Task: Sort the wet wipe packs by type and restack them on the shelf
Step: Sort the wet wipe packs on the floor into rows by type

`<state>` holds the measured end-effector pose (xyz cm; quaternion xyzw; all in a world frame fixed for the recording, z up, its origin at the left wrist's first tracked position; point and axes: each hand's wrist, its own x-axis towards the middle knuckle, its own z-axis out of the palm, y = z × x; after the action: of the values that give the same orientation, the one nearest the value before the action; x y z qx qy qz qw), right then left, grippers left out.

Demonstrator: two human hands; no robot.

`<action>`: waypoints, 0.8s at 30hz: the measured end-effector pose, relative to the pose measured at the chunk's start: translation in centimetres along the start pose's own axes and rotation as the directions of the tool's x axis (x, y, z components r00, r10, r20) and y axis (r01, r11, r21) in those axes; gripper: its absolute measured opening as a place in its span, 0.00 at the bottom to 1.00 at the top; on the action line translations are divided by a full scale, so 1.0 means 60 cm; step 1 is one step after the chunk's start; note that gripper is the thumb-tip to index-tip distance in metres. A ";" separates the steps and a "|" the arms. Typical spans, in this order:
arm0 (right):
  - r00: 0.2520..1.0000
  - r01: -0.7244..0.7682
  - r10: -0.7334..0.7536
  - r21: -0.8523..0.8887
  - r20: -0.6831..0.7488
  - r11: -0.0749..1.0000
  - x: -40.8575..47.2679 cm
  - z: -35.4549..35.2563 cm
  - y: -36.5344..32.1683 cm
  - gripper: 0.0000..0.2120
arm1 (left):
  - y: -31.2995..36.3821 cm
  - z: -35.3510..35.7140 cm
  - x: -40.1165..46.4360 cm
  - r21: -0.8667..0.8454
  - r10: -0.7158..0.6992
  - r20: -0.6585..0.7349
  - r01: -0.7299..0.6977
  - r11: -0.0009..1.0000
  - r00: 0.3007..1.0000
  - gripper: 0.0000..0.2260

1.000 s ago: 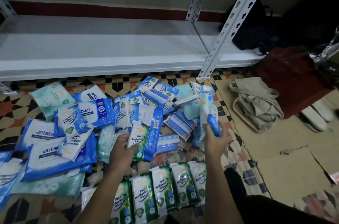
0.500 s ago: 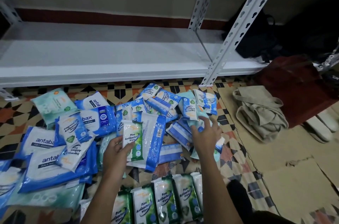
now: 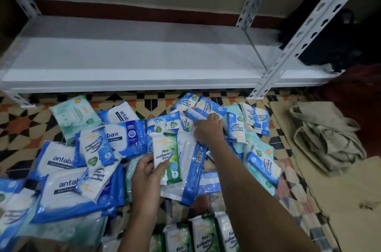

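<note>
On the patterned tile floor point(image 3: 18, 126) below the bare white metal shelf point(image 3: 127, 62), your left hand point(image 3: 147, 177) grips a green-and-white pine wipes pack point(image 3: 167, 157), lifted for sorting. Your right hand point(image 3: 209, 128), fingers curled, digs into the loose blue wipe packs point(image 3: 198, 107); whether it grips one is unclear. Big blue antabax packs point(image 3: 66, 187) crowd the left.

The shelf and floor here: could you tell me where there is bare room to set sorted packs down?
The white shelf board is bare between its uprights. The cardboard right of the pile, below the beige bag, is open. The tiled floor centre is crowded with packs.
</note>
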<state>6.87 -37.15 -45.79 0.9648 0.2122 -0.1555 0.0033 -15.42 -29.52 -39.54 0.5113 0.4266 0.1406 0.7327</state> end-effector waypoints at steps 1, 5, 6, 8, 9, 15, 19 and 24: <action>1.000 0.003 -0.003 -0.019 -0.011 1.000 0.004 0.002 -0.004 0.18 | -0.001 0.000 0.001 -0.004 -0.001 0.000 0.001 1.000 1.000 0.12; 0.998 0.045 -0.048 -0.066 -0.051 0.997 0.025 0.000 -0.019 0.16 | 0.002 -0.002 0.004 -0.030 -0.022 -0.010 0.022 0.999 1.000 0.12; 0.997 0.051 -0.056 -0.083 -0.058 0.995 0.032 -0.002 -0.025 0.16 | 0.003 -0.002 0.004 -0.033 -0.024 -0.010 0.023 0.999 1.000 0.12; 0.996 0.053 -0.062 -0.129 -0.064 0.990 0.044 -0.006 -0.037 0.15 | 0.004 -0.002 0.004 -0.038 -0.027 -0.012 0.026 0.999 1.000 0.12; 0.996 0.051 -0.061 -0.156 -0.060 0.986 0.048 -0.009 -0.043 0.15 | 0.004 -0.002 0.003 -0.041 -0.030 -0.014 0.029 0.999 0.999 0.12; 0.999 0.051 -0.045 -0.245 0.029 0.968 0.068 -0.015 -0.060 0.16 | 0.002 -0.007 0.008 -0.038 -0.059 -0.031 0.058 0.998 0.998 0.12; 0.992 0.088 -0.059 -0.259 0.115 0.962 0.072 -0.016 -0.063 0.17 | 0.009 -0.007 0.006 -0.030 -0.062 -0.046 0.061 0.998 0.997 0.12; 0.982 0.119 -0.075 -0.258 0.175 0.959 0.073 -0.019 -0.060 0.19 | 0.013 -0.010 0.006 -0.022 -0.063 -0.050 0.062 0.998 0.997 0.15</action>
<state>9.51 -31.98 -45.79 0.9280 0.2772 -0.2038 0.1429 -15.47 -28.58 -39.10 0.4865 0.4596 0.1348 0.7307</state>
